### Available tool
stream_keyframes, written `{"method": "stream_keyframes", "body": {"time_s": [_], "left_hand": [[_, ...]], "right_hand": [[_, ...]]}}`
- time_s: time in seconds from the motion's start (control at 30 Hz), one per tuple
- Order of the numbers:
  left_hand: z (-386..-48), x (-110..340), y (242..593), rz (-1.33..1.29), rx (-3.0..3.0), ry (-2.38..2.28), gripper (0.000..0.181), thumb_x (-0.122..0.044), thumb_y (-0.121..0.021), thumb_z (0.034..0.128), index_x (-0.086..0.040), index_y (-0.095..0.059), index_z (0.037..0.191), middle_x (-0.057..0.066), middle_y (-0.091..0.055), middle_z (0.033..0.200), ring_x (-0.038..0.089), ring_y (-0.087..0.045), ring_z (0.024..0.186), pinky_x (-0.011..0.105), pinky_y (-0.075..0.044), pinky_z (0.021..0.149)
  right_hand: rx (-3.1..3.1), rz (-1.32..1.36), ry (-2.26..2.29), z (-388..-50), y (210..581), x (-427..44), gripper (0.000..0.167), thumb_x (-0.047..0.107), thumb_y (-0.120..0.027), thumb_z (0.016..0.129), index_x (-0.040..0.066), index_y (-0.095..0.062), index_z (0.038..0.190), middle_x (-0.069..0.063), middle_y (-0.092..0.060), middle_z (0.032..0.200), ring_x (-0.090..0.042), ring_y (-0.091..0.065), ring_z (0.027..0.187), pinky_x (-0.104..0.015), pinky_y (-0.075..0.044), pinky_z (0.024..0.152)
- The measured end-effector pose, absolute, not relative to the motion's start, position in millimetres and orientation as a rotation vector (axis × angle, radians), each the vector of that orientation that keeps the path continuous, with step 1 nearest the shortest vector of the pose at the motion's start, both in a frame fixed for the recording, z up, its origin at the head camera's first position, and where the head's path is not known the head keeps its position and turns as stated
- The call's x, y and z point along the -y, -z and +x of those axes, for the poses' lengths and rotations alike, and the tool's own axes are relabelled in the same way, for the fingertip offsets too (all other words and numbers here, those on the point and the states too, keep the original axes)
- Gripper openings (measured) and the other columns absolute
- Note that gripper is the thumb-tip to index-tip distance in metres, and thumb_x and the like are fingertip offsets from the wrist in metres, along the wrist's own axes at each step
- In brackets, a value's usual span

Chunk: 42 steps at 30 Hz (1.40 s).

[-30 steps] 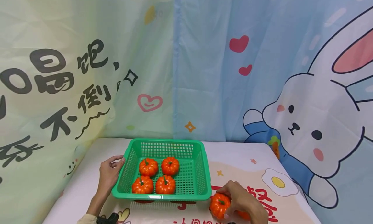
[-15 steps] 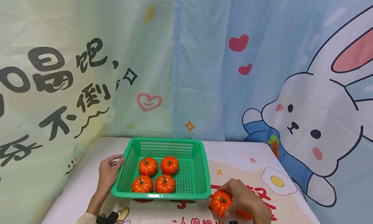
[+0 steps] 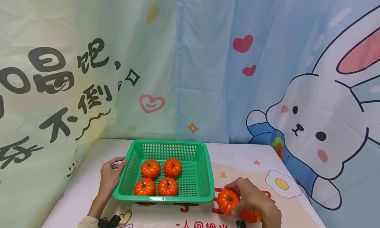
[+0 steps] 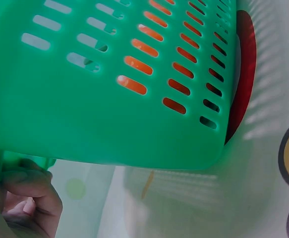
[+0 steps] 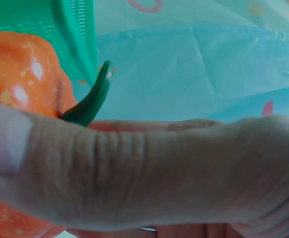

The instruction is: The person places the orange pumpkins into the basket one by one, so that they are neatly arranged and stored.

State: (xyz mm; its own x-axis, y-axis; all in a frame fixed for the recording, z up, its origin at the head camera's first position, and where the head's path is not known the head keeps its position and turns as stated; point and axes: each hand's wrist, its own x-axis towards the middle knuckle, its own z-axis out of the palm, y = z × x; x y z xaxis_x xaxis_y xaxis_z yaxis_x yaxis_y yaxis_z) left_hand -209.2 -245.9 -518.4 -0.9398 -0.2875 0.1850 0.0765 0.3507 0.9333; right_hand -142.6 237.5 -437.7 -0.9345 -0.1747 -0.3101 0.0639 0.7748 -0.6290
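Observation:
On the table stands a green slotted basket (image 3: 197,199) holding several small orange pumpkins (image 3: 168,187) with green stems, grouped towards its left side. My left hand (image 3: 110,175) holds the basket's left rim, thumb and fingers pinching the edge in the left wrist view. To the right of the basket, my right hand (image 3: 250,195) grips another pumpkin (image 3: 228,201) between thumb and fingers. The right wrist view shows the thumb lying across this pumpkin (image 5: 23,69), beside its curved stem. One more pumpkin (image 3: 250,216) is partly hidden under the right hand.
A white table cover (image 3: 234,151) with printed red characters and a fried egg (image 3: 282,183) lies beneath everything. Behind the table hangs a curtain (image 3: 205,89) with a rabbit picture on its right. A dark band (image 3: 109,222) circles the left wrist.
My right hand and the pumpkin it grips have shifted slightly right and upward in the head view. More of the pumpkin beneath that hand shows. The left hand stays on the basket rim.

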Motion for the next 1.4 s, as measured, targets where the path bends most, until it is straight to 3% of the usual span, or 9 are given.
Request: {"method": "stream_keyframes", "body": {"time_s": [0.2,0.5,1.13,1.4], "left_hand": [[-208.2,245.6,517.1,0.202,2.309,1.605,0.032,-0.017,-0.070,0.1080,0.008,-0.074,0.129,0.018,-0.079,0.081,0.007,-0.064,0.056,0.023,-0.054,0.053],[-208.1,244.9,517.0,0.220,2.321,1.591,0.032,-0.016,-0.071,0.1077,0.007,-0.074,0.128,0.017,-0.079,0.082,0.007,-0.064,0.056,0.023,-0.053,0.053],[-210.1,245.5,519.5,0.222,2.335,1.567,0.032,-0.017,-0.069,0.1088,0.006,-0.074,0.129,0.011,-0.077,0.076,0.009,-0.065,0.056,0.024,-0.055,0.053],[-209.5,245.7,519.6,0.213,2.324,1.595,0.033,-0.019,-0.070,0.1086,0.006,-0.074,0.130,0.016,-0.079,0.082,0.007,-0.065,0.057,0.022,-0.055,0.054]], "right_hand": [[-2.671,-0.096,0.919,-142.1,433.6,-236.8,0.074,-0.003,-0.103,0.062,0.008,-0.079,0.131,-0.004,-0.081,0.121,-0.020,-0.067,0.112,-0.050,-0.063,0.102],[-2.682,-0.066,0.871,-144.5,429.9,-236.3,0.074,0.000,-0.104,0.062,0.006,-0.079,0.131,-0.006,-0.080,0.123,-0.021,-0.067,0.115,-0.052,-0.061,0.105],[-2.737,-0.115,0.873,-138.4,414.5,-237.5,0.075,0.005,-0.104,0.064,0.009,-0.078,0.134,0.000,-0.078,0.120,-0.022,-0.061,0.119,-0.049,-0.063,0.100],[-2.707,-0.227,0.902,-139.7,406.0,-236.8,0.074,0.004,-0.103,0.066,0.006,-0.077,0.135,-0.001,-0.079,0.116,-0.019,-0.065,0.108,-0.047,-0.065,0.096]]}}
